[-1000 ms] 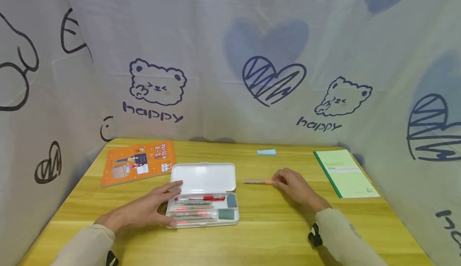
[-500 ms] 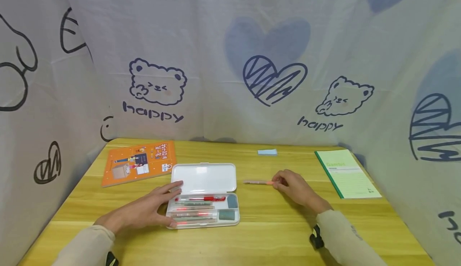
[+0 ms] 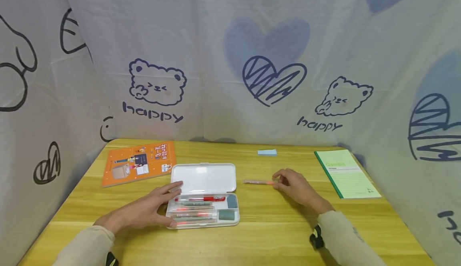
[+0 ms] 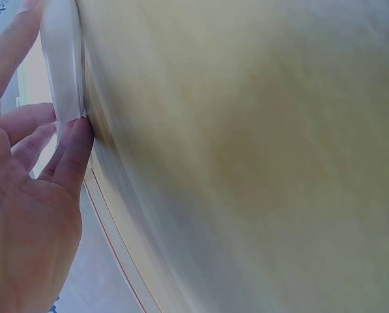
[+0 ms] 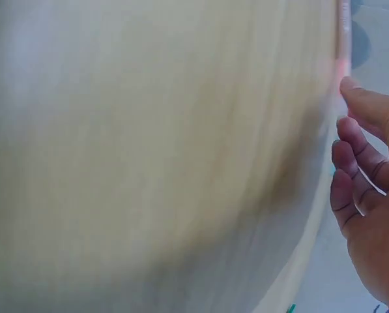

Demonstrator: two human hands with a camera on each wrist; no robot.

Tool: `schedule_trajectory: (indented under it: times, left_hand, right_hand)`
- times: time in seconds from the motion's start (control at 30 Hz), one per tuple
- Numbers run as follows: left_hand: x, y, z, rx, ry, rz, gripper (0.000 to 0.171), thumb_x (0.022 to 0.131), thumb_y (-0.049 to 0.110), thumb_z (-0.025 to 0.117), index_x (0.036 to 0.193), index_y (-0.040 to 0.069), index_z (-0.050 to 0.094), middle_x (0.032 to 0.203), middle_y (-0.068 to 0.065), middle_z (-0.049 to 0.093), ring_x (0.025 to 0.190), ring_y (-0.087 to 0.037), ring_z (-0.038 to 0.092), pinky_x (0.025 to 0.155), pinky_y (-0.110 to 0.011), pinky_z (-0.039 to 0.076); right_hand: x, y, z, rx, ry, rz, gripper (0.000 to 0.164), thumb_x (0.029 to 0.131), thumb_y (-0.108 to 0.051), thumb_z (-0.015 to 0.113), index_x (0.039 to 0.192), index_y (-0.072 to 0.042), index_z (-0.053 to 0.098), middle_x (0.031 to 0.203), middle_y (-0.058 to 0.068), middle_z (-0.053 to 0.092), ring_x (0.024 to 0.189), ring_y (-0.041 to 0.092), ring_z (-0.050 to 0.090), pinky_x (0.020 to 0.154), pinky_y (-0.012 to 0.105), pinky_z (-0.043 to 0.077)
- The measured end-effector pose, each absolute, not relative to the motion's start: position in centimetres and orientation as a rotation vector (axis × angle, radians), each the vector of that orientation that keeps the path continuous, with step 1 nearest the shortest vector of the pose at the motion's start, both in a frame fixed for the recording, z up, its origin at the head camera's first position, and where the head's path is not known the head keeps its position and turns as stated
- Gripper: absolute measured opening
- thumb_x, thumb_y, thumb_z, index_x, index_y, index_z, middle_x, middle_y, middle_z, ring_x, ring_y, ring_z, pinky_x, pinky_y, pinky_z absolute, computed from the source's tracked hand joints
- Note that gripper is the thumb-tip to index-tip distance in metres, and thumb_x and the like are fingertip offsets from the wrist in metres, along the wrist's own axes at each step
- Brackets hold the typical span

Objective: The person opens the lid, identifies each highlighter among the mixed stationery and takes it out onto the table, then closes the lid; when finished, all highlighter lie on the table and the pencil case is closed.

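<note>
Bear-and-heart cloth [image 3: 216, 38] hangs beyond the twelve o'clock edge of the worktop [image 3: 273, 234], where one pencil case [image 3: 203, 178] lies open, its lid laid back. With the case as dial centre, one pale pen [image 3: 256, 182] lies on the worktop at two o'clock. At its orange end is the right hand [image 3: 299, 189], finger and thumb slightly parted; I cannot tell whether either touches. Spread wide, the left hand [image 3: 140, 210] spans the case's nine o'clock end, fingers at the lid, thumb on the tray. I judge the work well along: roughly six pens sit inside (they overlap, so that number is uncertain), one of them a red pen [image 3: 210, 199]; one pen is left outside. Two grey-green blocks [image 3: 226, 215] fill the tray's three o'clock end. Around it lie one orange book [image 3: 144, 164] at ten, one blue strip [image 3: 267, 153] past one, and one green notebook [image 3: 347, 174] near three.
</note>
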State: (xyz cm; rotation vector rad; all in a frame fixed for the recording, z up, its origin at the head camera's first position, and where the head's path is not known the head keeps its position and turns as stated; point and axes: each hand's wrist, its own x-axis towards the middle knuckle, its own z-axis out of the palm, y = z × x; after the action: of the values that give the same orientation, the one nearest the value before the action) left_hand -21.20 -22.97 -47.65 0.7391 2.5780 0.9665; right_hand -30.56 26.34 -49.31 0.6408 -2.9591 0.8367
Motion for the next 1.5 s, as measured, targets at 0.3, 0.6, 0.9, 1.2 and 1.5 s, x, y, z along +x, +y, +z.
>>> schedule_trajectory:
  times: [0.3,0.6,0.9,1.2,1.5]
  left_hand:
    - [-21.1,-23.1,-47.6,0.739,2.579,0.97,0.099,0.09,0.054,0.085,0.165,0.004,0.045,0.182,-0.011,0.022,0.164,-0.049,0.024,0.129,-0.074,0.027]
    - [-21.1,-22.9,-47.6,0.733,2.573,0.983,0.098,0.091,0.053,0.085,0.165,0.004,0.045,0.183,-0.011,0.021,0.164,-0.049,0.022,0.129,-0.074,0.025]
    - [-21.1,-23.0,-47.6,0.719,2.57,0.994,0.097,0.091,0.052,0.086,0.165,0.005,0.045,0.183,-0.01,0.021,0.165,-0.05,0.021,0.129,-0.075,0.024]
    - [-21.2,-22.9,-47.7,0.736,2.577,0.987,0.097,0.091,0.053,0.085,0.164,0.003,0.046,0.182,-0.011,0.022,0.164,-0.05,0.023,0.129,-0.074,0.025]
    - [-21.2,-23.0,-47.8,0.768,2.59,0.973,0.099,0.091,0.055,0.084,0.164,0.002,0.046,0.182,-0.014,0.022,0.163,-0.052,0.023,0.127,-0.076,0.027]
  right_hand:
    - [-28.2,20.9,-46.6,0.782,-2.837,0.857,0.022,0.104,-0.021,0.075,0.122,-0.008,0.077,0.102,-0.002,0.072,0.093,0.012,0.063,0.084,0.033,0.06]
    - [-25.6,13.3,-46.9,1.074,-2.909,0.822,0.02,0.109,-0.029,0.069,0.122,-0.015,0.078,0.11,-0.006,0.076,0.102,0.012,0.062,0.091,0.033,0.057]
    - [-24.9,9.2,-48.0,1.22,-2.912,0.721,0.023,0.109,-0.026,0.069,0.124,-0.012,0.079,0.105,-0.004,0.076,0.095,0.007,0.058,0.088,0.027,0.053]
    - [-24.4,7.4,-48.1,1.196,-2.913,0.646,0.018,0.109,-0.023,0.069,0.118,-0.011,0.08,0.099,-0.005,0.074,0.089,0.004,0.056,0.088,0.024,0.053]
    - [-24.1,6.7,-48.4,1.092,-2.863,0.662,0.017,0.107,-0.023,0.072,0.116,-0.012,0.082,0.089,-0.008,0.065,0.083,0.005,0.048,0.078,0.02,0.044]
